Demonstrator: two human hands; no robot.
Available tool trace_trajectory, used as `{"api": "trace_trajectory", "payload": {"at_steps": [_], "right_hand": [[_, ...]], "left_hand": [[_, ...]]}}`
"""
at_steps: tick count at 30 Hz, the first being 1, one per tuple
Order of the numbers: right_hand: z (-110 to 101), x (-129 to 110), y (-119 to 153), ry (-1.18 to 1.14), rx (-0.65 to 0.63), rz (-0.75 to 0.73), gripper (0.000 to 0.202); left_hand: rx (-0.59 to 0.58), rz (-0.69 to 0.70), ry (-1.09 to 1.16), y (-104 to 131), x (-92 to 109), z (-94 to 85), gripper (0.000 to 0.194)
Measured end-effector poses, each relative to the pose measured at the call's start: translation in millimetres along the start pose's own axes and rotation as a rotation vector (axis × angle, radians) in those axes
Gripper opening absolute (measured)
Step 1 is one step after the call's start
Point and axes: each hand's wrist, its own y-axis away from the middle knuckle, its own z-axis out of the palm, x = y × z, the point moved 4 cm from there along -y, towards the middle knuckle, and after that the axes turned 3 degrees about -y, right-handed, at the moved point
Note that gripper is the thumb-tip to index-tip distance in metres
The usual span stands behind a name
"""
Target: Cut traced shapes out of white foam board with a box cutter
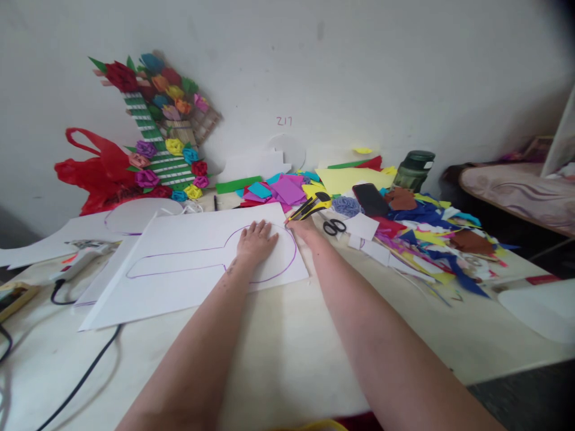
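Observation:
A white sheet of card [179,299] lies on the table, with a purple outline of a circle and a long narrow handle drawn on it. My left hand [257,240] rests flat inside the circle, fingers stretched out and pressing on the card. At the circle's upper right edge, my right hand [300,227] is closed around a yellow and black utility knife [312,205]. The knife's front end points down-left toward the purple line; whether the blade has entered the card is too small to tell.
Scissors [335,227] lie right of my right hand, near a phone [370,199], coloured paper scraps [426,227] and a green bottle [414,170]. A hot glue gun [85,260] with a black cord sits left. Paper flower crafts [166,161] and a red bag [96,170] stand behind.

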Motion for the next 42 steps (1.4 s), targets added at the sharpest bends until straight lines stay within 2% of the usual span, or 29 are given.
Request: {"api": "trace_trajectory", "payload": {"at_steps": [16,28,42], "right_hand": [[-0.6,-3.2,3.2,0.026,0.018,0.020,0.010],[-0.8,2.9,-1.8,0.046,0.042,0.023,0.010],[-2.1,-4.8,4.1,0.114,0.044,0.015,0.007]], "left_hand": [[0.001,-0.007,-0.003,-0.4,0.5,0.1,0.061],[-0.005,-0.007,0.002,1.1,1.4,-1.6,0.062],[0.005,-0.011,0.003,0.4,1.0,-0.6,0.062]]}}
